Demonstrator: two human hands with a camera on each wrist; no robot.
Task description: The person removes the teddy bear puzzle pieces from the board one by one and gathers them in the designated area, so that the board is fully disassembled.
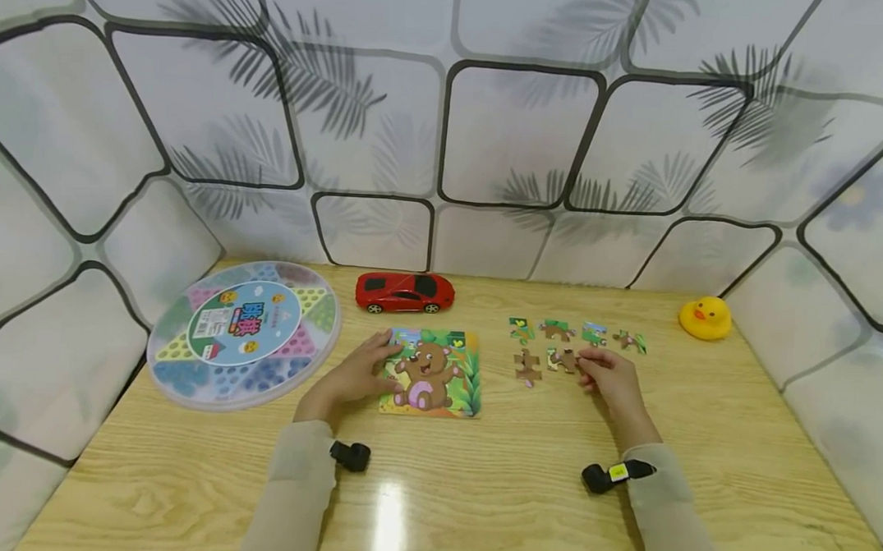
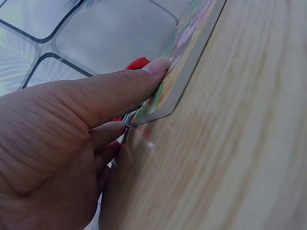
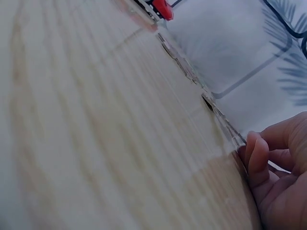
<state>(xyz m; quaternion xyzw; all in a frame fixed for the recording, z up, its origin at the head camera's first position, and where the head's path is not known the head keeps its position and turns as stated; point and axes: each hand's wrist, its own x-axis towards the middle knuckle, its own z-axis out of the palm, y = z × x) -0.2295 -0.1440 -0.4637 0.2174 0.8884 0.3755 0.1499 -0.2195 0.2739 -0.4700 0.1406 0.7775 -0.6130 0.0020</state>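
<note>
A bear jigsaw puzzle (image 1: 430,374) in a flat square board lies on the table in the head view. My left hand (image 1: 356,372) rests on its left side; the left wrist view shows the thumb (image 2: 139,79) laid straight across the face and other fingers by the edge. To the right, my right hand (image 1: 614,383) pinches a brown puzzle piece (image 1: 567,361) between thumb and fingertips, its near end tilted up in the right wrist view. Left of that piece lies another brown puzzle piece (image 1: 528,367). Several more loose pieces (image 1: 556,330) form a row behind.
A round Chinese checkers board (image 1: 312,368) in clear plastic lies at the left. Behind the puzzle stands a red toy car (image 1: 405,293). A yellow rubber duck (image 1: 706,317) sits at the far right. Patterned fabric (image 1: 521,139) walls the wooden table (image 1: 476,499) in.
</note>
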